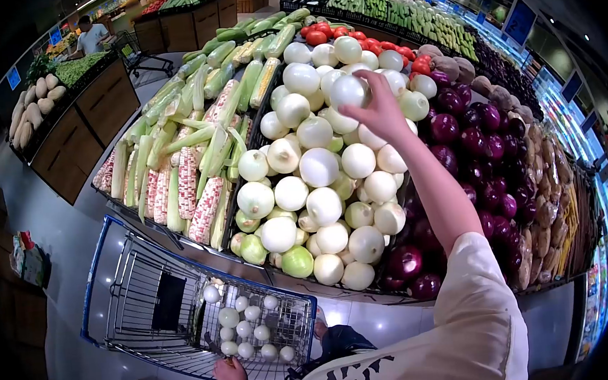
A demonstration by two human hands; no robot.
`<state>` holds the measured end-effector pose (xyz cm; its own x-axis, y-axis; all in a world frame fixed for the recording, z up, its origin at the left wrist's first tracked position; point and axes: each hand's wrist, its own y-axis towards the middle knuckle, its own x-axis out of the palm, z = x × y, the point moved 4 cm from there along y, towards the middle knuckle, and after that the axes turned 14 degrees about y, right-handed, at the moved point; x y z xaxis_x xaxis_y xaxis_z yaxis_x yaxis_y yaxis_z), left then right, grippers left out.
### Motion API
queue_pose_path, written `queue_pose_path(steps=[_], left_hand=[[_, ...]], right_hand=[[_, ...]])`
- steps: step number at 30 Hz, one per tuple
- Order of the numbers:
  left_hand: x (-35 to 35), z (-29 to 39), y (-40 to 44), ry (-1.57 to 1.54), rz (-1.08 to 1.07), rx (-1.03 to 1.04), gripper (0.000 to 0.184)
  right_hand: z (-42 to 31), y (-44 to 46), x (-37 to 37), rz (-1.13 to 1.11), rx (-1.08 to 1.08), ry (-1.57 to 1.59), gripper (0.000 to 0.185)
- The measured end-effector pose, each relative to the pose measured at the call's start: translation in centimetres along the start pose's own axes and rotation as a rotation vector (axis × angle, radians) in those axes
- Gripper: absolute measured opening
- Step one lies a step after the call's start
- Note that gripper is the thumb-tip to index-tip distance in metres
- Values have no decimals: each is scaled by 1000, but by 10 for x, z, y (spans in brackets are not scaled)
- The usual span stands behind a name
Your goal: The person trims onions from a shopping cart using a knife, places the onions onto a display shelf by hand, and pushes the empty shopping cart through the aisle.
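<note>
At the far part of a heap of white onions (319,167), my right hand (381,105) has its thumb and fingers curved around one white onion (348,92). The palm side is partly hidden. Low in view, my left hand (230,372), with a dark band on the wrist, is closed at the side rim of a shopping cart (100,277). Several white onions (244,329) lie in the cart's near end, on the wire bottom. Purple onions (486,140) are piled beside my right forearm.
Corn ears (188,170) fill the bin left of the white onions, with tomatoes (317,36) behind. Packed brown roots (546,221) lie far right. Another produce stand (85,125) is at left. Beyond it are a person (92,36) and another cart (138,56).
</note>
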<state>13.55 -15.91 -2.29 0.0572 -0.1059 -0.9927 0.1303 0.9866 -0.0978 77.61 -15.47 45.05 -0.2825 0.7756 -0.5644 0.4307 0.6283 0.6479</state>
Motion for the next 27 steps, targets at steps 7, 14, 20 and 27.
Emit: queue_pose_path(steps=[7, 14, 20, 27], left_hand=[[8, -1, 3, -51, -44, -60, 43], [-4, -3, -1, -109, -95, -37, 42], [-4, -16, -8, -117, -100, -20, 39], [-31, -18, 32, 57, -127, 126, 38]], right_hand=[[114, 168, 63, -165, -7, -214, 79], [194, 210, 116, -388, 11, -247, 68], [186, 205, 118, -324, 62, -349, 84], [-38, 123, 82, 91, -405, 353, 49]])
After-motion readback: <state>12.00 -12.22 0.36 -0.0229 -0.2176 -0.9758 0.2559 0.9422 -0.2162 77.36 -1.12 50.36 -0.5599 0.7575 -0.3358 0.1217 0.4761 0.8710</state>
